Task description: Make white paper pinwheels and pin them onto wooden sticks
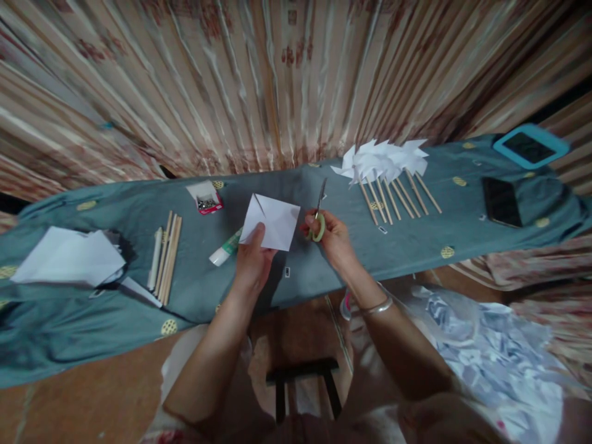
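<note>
My left hand grips a square sheet of white paper by its lower left part, thumb on top. One slit runs inward from the sheet's upper left corner. In my right hand is a pair of scissors with light green handles, blades pointing up and away, apart from the paper. Just left of the sheet lies a white and green glue tube, partly hidden by it. Behind that is a small open red box of little metal pieces.
Several paper pinwheels on wooden sticks lie at the back right. A phone and a blue-framed device are farther right. To the left are wooden sticks and stacked white paper. A bag of paper scraps stands below, right.
</note>
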`<state>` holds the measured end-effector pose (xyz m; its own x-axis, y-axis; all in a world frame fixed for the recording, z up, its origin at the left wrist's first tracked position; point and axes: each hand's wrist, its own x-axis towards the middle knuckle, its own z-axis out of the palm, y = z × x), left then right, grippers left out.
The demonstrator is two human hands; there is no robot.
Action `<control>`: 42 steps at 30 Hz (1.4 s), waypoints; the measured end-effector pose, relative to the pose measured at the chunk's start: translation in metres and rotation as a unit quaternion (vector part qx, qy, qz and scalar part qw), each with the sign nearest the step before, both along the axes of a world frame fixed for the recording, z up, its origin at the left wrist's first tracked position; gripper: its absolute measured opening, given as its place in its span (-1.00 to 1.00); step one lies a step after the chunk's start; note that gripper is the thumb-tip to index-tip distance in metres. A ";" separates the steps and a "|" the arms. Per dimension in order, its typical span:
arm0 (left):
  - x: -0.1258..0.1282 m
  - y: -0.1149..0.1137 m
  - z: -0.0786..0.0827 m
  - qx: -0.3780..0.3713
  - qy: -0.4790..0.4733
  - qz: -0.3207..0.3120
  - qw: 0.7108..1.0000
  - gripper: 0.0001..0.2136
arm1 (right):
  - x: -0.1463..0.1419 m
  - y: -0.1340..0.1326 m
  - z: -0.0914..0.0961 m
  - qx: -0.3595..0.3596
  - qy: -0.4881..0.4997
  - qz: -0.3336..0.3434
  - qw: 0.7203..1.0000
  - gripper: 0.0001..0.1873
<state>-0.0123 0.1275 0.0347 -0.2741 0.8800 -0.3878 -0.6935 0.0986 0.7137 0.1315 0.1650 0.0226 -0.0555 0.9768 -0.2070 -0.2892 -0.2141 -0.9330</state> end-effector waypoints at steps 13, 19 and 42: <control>-0.029 0.018 -0.002 -0.004 -0.044 0.043 0.998 -0.85 | 0.013 -0.033 -0.003 -0.049 -0.060 0.333 0.940 -0.49; -0.029 0.018 0.000 -0.005 -0.046 0.027 0.999 -0.83 | 0.009 -0.035 -0.004 -0.081 -0.057 0.343 0.934 -0.58; -0.022 0.016 0.003 -0.039 -0.035 0.024 0.998 -0.95 | 0.007 -0.035 -0.014 -0.065 -0.062 0.345 0.934 -0.66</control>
